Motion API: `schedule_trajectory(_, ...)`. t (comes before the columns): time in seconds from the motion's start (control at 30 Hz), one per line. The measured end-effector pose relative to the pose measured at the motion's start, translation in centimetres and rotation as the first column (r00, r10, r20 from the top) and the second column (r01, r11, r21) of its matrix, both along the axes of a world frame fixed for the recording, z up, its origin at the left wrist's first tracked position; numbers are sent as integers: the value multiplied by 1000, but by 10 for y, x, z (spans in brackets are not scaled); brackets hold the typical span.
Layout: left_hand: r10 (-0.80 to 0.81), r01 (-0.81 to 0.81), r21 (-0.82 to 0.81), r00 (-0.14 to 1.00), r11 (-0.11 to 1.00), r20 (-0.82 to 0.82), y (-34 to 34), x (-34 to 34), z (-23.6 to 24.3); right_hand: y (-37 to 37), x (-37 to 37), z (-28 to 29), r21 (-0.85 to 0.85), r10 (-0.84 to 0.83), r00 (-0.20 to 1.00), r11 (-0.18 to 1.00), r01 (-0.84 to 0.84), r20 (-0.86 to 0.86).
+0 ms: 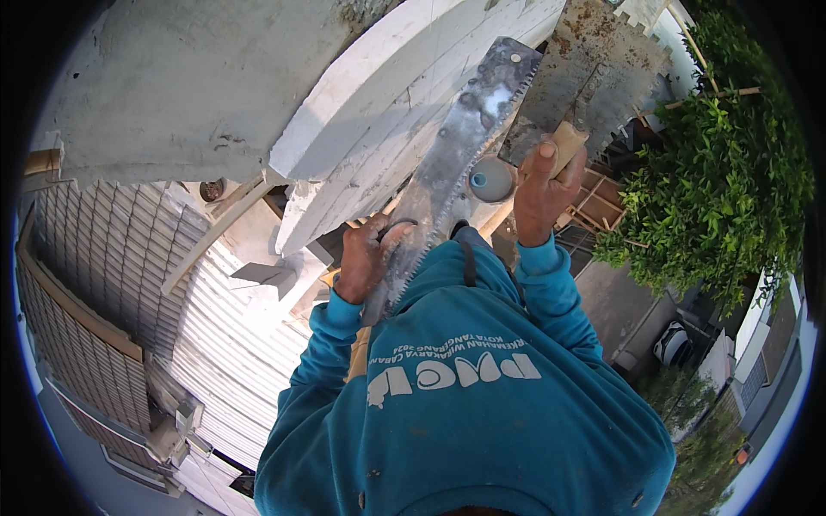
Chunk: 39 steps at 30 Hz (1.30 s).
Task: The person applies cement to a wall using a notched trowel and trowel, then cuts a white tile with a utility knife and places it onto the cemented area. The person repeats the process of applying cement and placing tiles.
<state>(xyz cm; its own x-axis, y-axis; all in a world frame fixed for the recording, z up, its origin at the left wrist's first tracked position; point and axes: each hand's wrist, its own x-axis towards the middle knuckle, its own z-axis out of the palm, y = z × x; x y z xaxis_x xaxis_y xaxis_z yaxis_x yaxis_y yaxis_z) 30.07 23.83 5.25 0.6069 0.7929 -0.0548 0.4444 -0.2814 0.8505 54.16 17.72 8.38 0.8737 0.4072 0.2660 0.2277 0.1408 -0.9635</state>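
My left hand [365, 261] is closed around the handle of a long toothed steel blade [486, 95]. The blade runs slantwise from beside my chest up to the wall, its jagged edge on the right and pale smears along its face. My right hand [545, 191] grips the wooden handle of a wide notched trowel [576, 52], whose plate is rusty and grey-stained. Both tools are raised in front of my body, with the blade left of the trowel. Just left of the blade stands a white block wall [361, 163], its joints visible.
A round grey bucket [493, 179] with something blue inside is below, between my hands. Grey plastered surface [198, 86] fills the upper left. Tiled roofing [112, 232] and bright corrugated sheeting [232, 370] lie lower left. A leafy tree [714, 163] rises at right; a wooden prop [215, 232] slants leftward.
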Motion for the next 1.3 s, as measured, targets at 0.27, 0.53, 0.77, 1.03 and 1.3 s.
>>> schedule_trajectory(0.27, -66, 68, 19, 993, 997, -100, 0, -9, 0, -5, -1, -5, -94, 28, 989, 995, -15, 142)
schedule_trajectory(0.53, -37, 29, 63, 992, 998, 125, -11, -4, -6, 8, -18, 24, 165, 19, 922, 985, 48, -386)
schedule_trajectory(0.77, -101, 95, 65, 989, 993, 106, -11, -5, -7, 5, -13, 30, 184, 43, 757, 977, 103, -652)
schedule_trajectory(1.03, -48, 47, 53, 999, 997, 6, -9, -11, -15, 9, -7, 21, 228, 107, 686, 970, 88, -720)
schedule_trajectory(1.3, 7, -10, 48, 999, 999, 52, -6, 1, -12, 8, -9, 4, 91, 15, 989, 996, -1, -149)
